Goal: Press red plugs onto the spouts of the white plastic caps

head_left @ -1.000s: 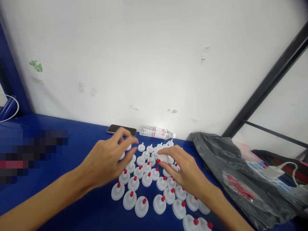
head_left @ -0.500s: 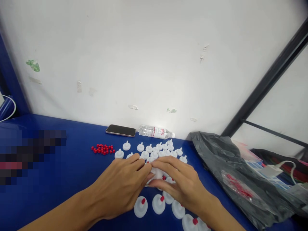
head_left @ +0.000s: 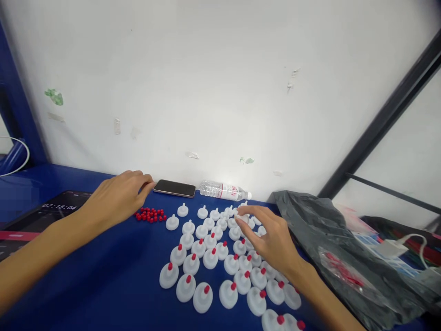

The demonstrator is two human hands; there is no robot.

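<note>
My left hand (head_left: 126, 195) hovers over the far left of the blue table, beside the pile of small red caps (head_left: 150, 214). Its fingers are bent and loosely apart, and nothing shows in them. My right hand (head_left: 267, 230) reaches in from the right among the round white spout lids. Thumb and index finger close around one white spout lid (head_left: 243, 219), partly hidden by the fingers. Bare white lids (head_left: 183, 210) stand at the back, spouts up. Nearer me, several white lids with red caps on their spouts (head_left: 203, 297) stand in loose rows.
A black phone (head_left: 175, 188) and a clear water bottle (head_left: 223, 191) lie along the white wall. A device showing a timer (head_left: 58, 207) lies partly under my left arm. At right, a dark plastic bag (head_left: 310, 230) carries a clear packet of red pieces (head_left: 344, 271).
My hands have parted from the middle. The left has moved up and left to the red caps, the right a little back among the bare lids. The capped rows are now uncovered.
</note>
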